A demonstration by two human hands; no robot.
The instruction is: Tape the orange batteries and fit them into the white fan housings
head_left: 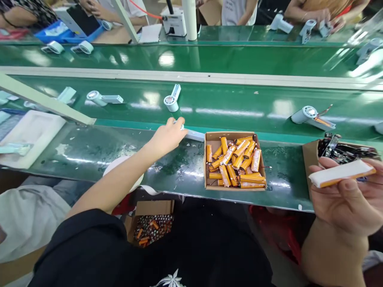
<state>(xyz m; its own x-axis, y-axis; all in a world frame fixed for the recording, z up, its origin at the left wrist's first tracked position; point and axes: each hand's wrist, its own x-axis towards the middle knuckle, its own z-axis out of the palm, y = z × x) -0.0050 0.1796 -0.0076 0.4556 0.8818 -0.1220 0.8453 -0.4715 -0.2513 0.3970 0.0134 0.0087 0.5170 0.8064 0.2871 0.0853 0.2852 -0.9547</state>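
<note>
My left hand (170, 136) is closed over a pale blue handheld fan housing (195, 135) at the near edge of the conveyor. Its handle points right, and most of its head is hidden under my fingers. At the right, my right hand (348, 203) holds an orange battery pack (342, 173) between thumb and fingers, with a white strip along its top. Between the hands stands a cardboard box (206, 184) of orange battery cells, some with whitish strips and thin wires.
More fan housings (171, 103) lie on the green conveyor belt (239, 105), one with wires (311, 115). A box of dark parts (309, 159) stands behind my right hand. A white roll (115, 165) lies under my left forearm. A slanted post (44, 97) crosses the left. Co-workers sit opposite.
</note>
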